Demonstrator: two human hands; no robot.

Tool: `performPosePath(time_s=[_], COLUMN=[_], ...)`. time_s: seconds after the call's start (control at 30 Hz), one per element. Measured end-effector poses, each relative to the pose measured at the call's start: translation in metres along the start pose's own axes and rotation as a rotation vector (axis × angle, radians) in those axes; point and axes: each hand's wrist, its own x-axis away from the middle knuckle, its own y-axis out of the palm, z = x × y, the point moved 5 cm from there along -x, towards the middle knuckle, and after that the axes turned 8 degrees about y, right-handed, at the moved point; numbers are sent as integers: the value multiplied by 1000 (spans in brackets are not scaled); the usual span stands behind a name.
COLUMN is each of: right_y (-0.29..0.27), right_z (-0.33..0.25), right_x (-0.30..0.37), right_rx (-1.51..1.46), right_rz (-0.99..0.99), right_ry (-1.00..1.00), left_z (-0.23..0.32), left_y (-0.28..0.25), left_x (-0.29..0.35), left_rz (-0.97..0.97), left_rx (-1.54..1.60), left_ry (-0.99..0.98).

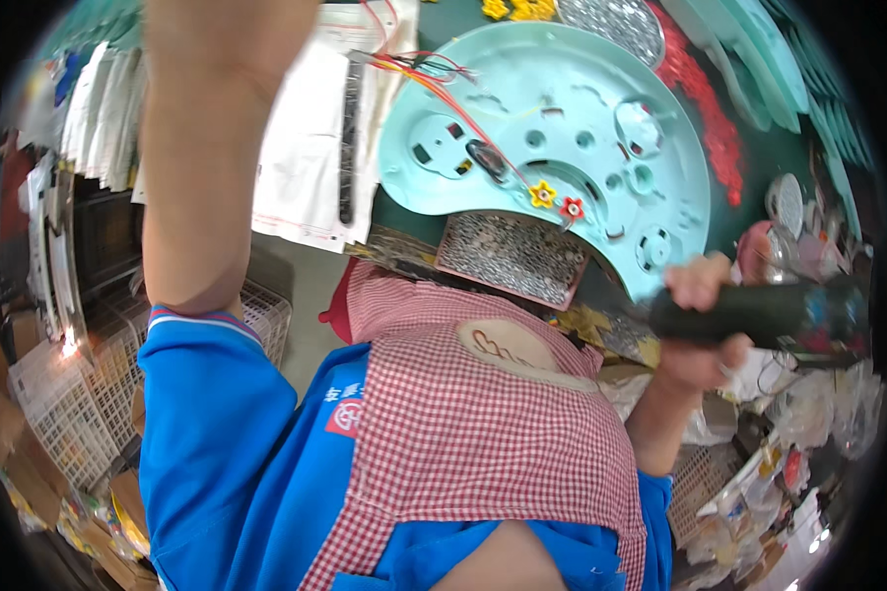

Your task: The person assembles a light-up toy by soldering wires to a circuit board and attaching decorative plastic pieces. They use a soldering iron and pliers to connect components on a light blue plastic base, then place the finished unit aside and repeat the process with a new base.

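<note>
- One right hand (698, 364) out at the person's right, fingers wrapped around a dark, tube-shaped tool (798, 315), clamped on it, and it's a blurry grip!
- Look at the line of that tool: long axis nearly straight across, left end right by the lower-right tip of the turquoise shell (503, 74); touching or just apart, impossible to tell.
- From that hand, the shell lies up and to the left, on the table, its hollow edge facing the person, its long curve sweeping from left down to lower right.
- Right hand is clearly the nearer one; the left forearm (197, 167) runs off the top edge, so no telling what that hand's fingers are doing.
- And the shell itself: smooth plastic, holes and raised rings, a yellow star (542, 194), a red star (573, 208) beside it, red and orange wires (448, 98) trailing up-left.
</note>
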Motion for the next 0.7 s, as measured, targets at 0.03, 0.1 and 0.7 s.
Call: performPosePath(time_s=[0.03,0.1,0.7], right_y=[7,19,46], right_z=[11,29,37], right_x=[2,5,-2], right_rx=[7,7,19], right_rz=[11,25,-89], right_ry=[22,25,-269], left_z=[-17,-33,-65], left_y=[8,18,65], left_x=[13,31,177], left_rz=[2,37,-714], left_rx=[31,-102,-701], left_ry=[-100,-257,-30])
